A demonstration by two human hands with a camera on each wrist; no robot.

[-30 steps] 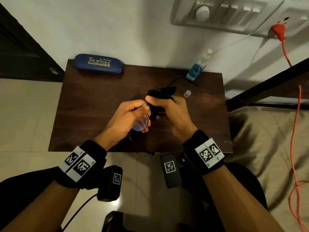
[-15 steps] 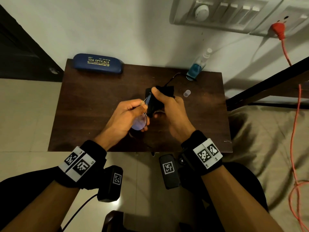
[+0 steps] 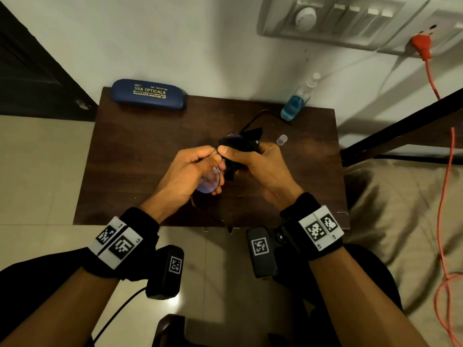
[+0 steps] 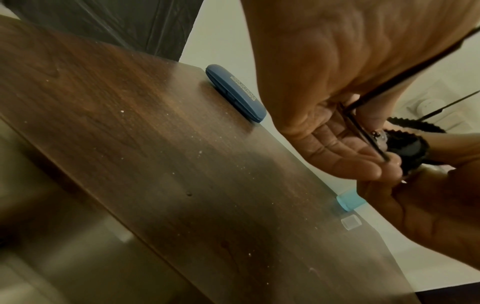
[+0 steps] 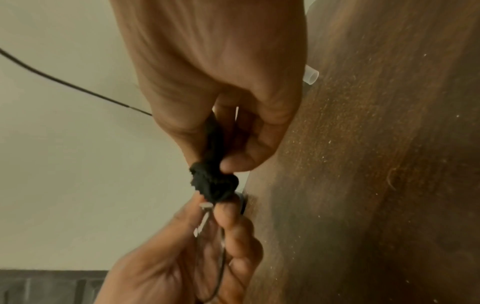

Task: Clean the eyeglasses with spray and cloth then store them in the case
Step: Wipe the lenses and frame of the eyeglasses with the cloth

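Observation:
Over the middle of the dark wooden table my left hand pinches the thin-framed eyeglasses near the bridge; one bluish lens shows below the fingers. My right hand grips a black cloth bunched around the other lens, thumb on top. In the right wrist view the cloth sits between thumb and fingers, against the frame. The blue case lies closed at the back left. The spray bottle with blue liquid stands at the back right.
A small clear cap lies on the table right of my hands. A wall with a switch panel and a red plug with an orange cord rises behind. A bed lies to the right, a dark door to the left.
My right hand with the cloth has shifted along the lens and rolled, thumb moving up then back toward the left hand. The left hand keeps the glasses in nearly the same place.

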